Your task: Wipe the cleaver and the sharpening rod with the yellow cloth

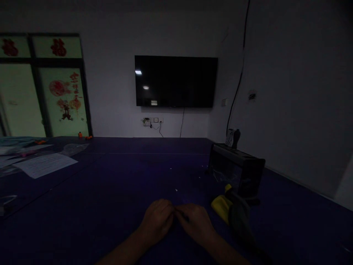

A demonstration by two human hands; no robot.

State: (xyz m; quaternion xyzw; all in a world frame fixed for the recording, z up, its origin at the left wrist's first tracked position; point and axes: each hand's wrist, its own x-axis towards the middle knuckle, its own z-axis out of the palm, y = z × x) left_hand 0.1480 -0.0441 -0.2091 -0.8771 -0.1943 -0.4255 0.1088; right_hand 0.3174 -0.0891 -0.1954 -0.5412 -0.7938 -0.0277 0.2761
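Observation:
The room is dim. My left hand (156,221) and my right hand (195,221) rest on a dark blue table (110,191), near its front edge. Their fingertips meet in the middle, and both sets of fingers are curled in a pinch. Whatever lies between the fingertips is too small and dark to name. A yellow object (220,205) with a dark grey part (239,217) beside it lies just right of my right hand, not touched.
A black box-like device (237,167) stands on the table at the right. Sheets of paper (45,164) and small items lie at the far left. A dark wall-mounted screen (175,81) hangs ahead, and a glass door with red decorations (64,95) is at the left.

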